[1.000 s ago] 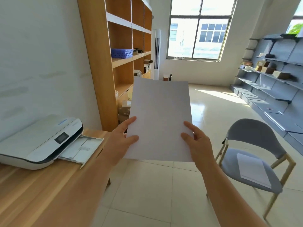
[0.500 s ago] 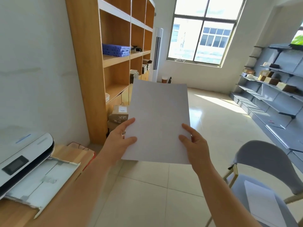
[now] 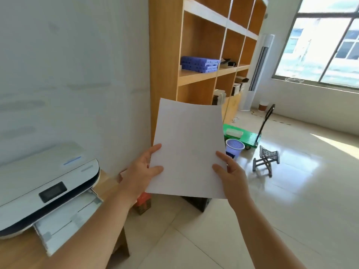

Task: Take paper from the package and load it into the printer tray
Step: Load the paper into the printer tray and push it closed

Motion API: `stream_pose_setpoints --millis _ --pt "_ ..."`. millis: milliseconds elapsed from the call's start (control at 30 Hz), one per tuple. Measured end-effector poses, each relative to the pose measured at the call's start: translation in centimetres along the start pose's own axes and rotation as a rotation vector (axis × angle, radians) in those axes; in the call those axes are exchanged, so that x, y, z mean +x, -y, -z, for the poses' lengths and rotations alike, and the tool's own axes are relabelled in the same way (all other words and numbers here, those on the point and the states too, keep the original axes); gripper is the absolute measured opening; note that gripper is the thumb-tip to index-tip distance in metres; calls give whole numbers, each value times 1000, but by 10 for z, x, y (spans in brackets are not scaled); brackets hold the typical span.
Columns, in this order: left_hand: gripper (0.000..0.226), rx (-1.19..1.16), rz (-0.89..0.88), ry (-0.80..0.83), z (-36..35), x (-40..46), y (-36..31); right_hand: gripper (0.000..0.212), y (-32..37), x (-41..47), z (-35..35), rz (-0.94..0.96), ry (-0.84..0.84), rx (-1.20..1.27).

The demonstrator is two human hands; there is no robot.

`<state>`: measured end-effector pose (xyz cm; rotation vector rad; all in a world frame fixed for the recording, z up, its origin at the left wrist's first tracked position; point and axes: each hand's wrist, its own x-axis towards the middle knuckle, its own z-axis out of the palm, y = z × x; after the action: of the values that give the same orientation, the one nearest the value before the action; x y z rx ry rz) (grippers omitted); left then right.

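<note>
Head view shows us holding the paper [image 3: 188, 148] up in front of us with both hands, its long axis running near to far and leaning a little right at the far end, the blank face toward us. Our left hand [image 3: 142, 171] pinches its near left edge and our right hand [image 3: 231, 172] pinches its near right edge, thumbs on top. Well to the left, on the desk [image 3: 17, 253], sits the printer [image 3: 44, 183] with its tray [image 3: 66, 220] pulled out toward us, apart from the paper.
</note>
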<state>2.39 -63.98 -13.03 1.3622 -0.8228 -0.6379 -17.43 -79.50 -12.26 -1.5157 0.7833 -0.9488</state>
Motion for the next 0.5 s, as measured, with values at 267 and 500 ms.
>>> stream_pose_setpoints --millis 267,500 --pt "59 98 65 -482 49 -7 3 36 -20 93 -96 5 474 -43" --pt "61 187 140 -838 110 -60 7 31 -25 83 -206 -83 787 -66"
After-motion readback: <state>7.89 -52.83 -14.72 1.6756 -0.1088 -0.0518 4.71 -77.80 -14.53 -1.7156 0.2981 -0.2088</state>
